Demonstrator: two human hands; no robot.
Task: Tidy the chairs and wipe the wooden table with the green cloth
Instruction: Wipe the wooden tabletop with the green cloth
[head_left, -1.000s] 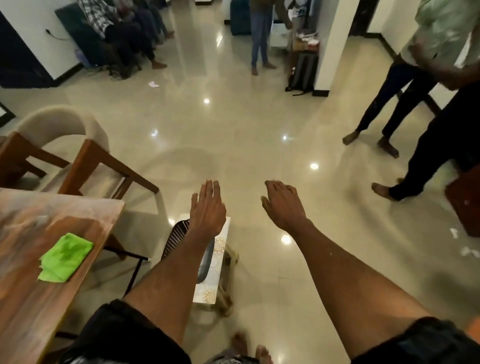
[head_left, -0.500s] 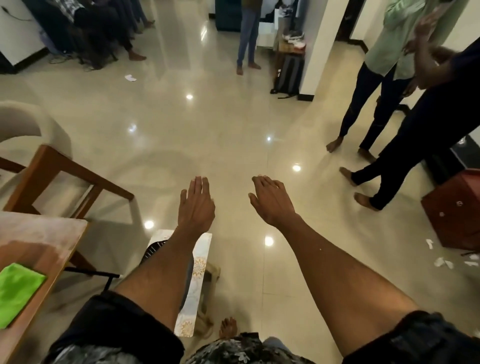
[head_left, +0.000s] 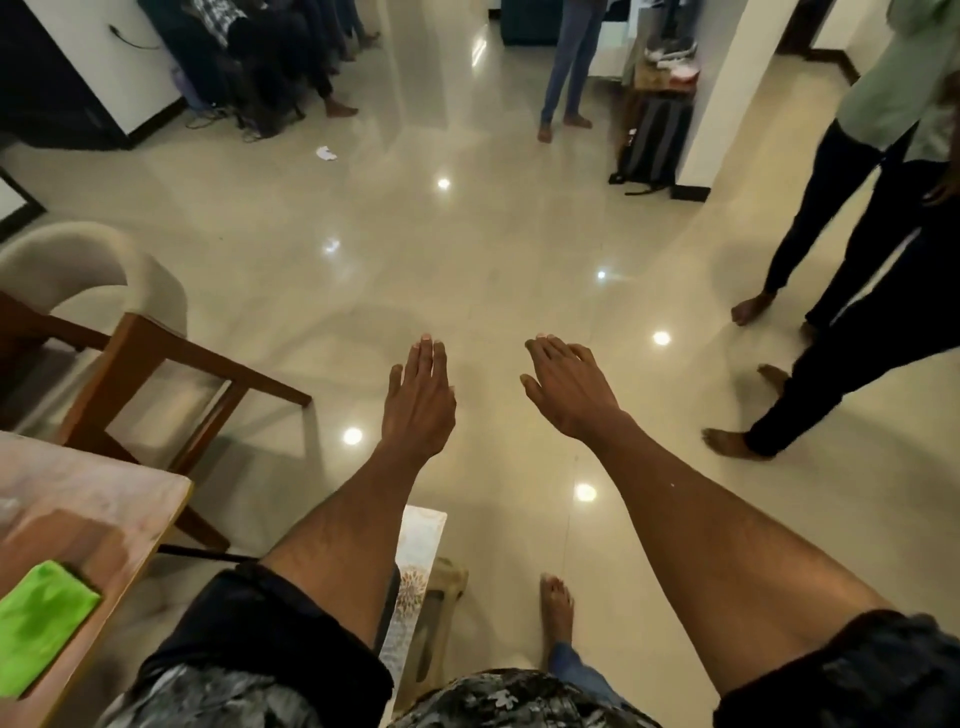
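The wooden table (head_left: 93, 499) fills the lower left corner, its top dusty and pale. On it, at the left edge of view, lies the folded green cloth (head_left: 39, 623). Beyond the table stands a wooden-framed chair (head_left: 156, 353) with a cream curved back. A small patterned stool (head_left: 421, 551) sits below my left forearm, partly hidden by it. My left hand (head_left: 418, 400) and my right hand (head_left: 569, 389) are stretched out over the floor, fingers straight, holding nothing.
Two people stand at the right, bare feet (head_left: 727, 441) on the glossy tiled floor (head_left: 467, 249). Another person (head_left: 566, 62) stands at the back, others sit at the far left. A dark backpack (head_left: 654, 145) leans against a white pillar. My own foot (head_left: 556, 608) shows below.
The view has swung back left and tilted, so more of the table and chair show again. Both hands stay outstretched and empty. The people at the right have shifted slightly.
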